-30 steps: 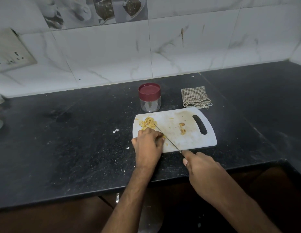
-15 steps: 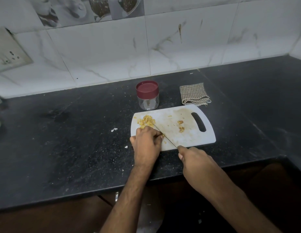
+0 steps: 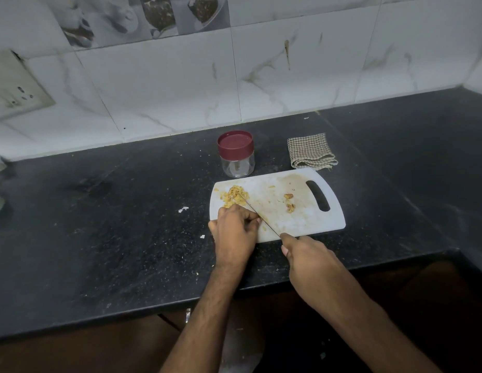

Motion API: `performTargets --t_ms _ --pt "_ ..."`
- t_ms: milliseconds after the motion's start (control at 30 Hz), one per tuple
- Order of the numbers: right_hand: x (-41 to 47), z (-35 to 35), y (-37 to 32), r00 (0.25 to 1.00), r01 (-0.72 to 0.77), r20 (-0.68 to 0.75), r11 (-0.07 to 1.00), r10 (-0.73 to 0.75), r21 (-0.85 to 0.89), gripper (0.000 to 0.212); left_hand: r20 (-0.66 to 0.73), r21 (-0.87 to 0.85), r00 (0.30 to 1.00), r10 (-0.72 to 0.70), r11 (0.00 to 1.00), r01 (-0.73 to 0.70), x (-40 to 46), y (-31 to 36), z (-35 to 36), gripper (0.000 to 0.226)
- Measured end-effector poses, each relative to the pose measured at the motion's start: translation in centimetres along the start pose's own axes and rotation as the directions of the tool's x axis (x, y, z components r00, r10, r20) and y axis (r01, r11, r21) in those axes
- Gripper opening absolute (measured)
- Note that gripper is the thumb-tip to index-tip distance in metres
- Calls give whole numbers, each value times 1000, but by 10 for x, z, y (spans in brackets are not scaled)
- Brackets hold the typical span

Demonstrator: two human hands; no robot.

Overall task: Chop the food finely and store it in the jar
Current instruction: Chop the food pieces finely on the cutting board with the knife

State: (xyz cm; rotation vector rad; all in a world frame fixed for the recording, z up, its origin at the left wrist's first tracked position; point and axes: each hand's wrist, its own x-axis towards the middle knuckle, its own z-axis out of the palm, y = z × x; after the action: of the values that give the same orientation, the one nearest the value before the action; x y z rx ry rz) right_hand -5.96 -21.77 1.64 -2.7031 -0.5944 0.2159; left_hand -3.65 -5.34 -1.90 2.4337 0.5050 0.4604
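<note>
At the counter, my right hand (image 3: 305, 254) grips the knife (image 3: 261, 218), its blade laid across the yellow food (image 3: 235, 196) heaped at the left end of the chopping board (image 3: 301, 224). My left hand (image 3: 235, 230) rests curled beside the blade, seemingly steadying the pile; whether its fingertips pinch anything I cannot tell. The jar (image 3: 236, 154), lid on, waits just behind the board for filling.

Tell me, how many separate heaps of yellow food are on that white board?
2. The big chopped heap lies at the cutting board's left end, under the knife tip. A small brownish cluster sits nearer the handle slot. The left hand may hide more.
</note>
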Motion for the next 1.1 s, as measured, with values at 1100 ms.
performTargets --t_ms 1100 --pt "-12 -16 -2 996 -6 86 1000 7 -10 27 -3 -111 1000 -30 993 30 4 -6 2 5"
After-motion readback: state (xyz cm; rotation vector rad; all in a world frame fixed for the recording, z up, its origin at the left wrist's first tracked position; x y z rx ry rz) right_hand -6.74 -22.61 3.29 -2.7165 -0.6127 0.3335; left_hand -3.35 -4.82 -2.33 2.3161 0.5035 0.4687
